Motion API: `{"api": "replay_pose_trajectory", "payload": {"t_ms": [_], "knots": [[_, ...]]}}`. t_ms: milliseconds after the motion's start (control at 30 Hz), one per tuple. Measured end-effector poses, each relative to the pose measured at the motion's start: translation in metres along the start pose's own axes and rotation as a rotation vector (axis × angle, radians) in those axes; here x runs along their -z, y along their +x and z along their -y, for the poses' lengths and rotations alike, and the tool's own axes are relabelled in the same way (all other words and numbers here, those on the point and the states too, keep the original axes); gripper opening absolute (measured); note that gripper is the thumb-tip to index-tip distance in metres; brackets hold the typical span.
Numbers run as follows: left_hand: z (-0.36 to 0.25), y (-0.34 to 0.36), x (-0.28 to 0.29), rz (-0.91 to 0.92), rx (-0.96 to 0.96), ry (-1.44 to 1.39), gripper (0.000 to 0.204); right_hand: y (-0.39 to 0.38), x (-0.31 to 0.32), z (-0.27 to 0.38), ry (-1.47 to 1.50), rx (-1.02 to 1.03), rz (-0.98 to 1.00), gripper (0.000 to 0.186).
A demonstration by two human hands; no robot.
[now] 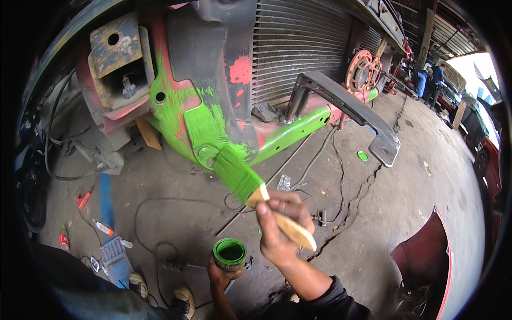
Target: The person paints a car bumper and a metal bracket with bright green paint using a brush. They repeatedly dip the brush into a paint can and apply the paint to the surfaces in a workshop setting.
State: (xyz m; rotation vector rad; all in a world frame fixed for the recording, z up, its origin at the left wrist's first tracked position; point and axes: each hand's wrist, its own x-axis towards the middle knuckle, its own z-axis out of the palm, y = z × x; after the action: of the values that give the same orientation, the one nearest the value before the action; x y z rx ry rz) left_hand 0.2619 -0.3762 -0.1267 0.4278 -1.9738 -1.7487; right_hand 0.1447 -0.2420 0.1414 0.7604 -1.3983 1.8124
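My right hand (pixel 280 224) grips the wooden handle of a wide paintbrush (pixel 236 176) loaded with green paint. The bristles touch the lower part of a metal vehicle frame (pixel 200 125), partly coated in streaky green over red and dark grey, around a bolt. Below and left of it, my left hand (pixel 217 276) holds an open round can (pixel 230 261) of green paint upright.
A radiator grille (pixel 298 48), a black curved bracket (pixel 384 149) and a red flanged part (pixel 360 72) are ahead. Cables, a rod, small tools (pixel 84 200) and a green lid (pixel 362 156) lie on cracked concrete. A red panel (pixel 413 253) is right. People (pixel 421 82) are farther back.
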Motion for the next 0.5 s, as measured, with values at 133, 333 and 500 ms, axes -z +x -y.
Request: {"api": "replay_pose_trajectory", "payload": {"t_ms": [133,333,500], "knots": [[-0.008,0.001,-0.004,-0.017,-0.018,0.041,0.089,0.000,0.006,-0.036,0.088,-0.310,-0.150,0.011],[0.018,0.000,0.005,-0.029,-0.046,0.005,0.090,0.019,0.031,0.007,-0.012,-0.134,-0.182,0.014],[0.014,-0.002,-0.001,-0.037,-0.009,0.059,0.090,0.020,0.011,-0.023,0.258,-0.290,0.023,0.014]]}}
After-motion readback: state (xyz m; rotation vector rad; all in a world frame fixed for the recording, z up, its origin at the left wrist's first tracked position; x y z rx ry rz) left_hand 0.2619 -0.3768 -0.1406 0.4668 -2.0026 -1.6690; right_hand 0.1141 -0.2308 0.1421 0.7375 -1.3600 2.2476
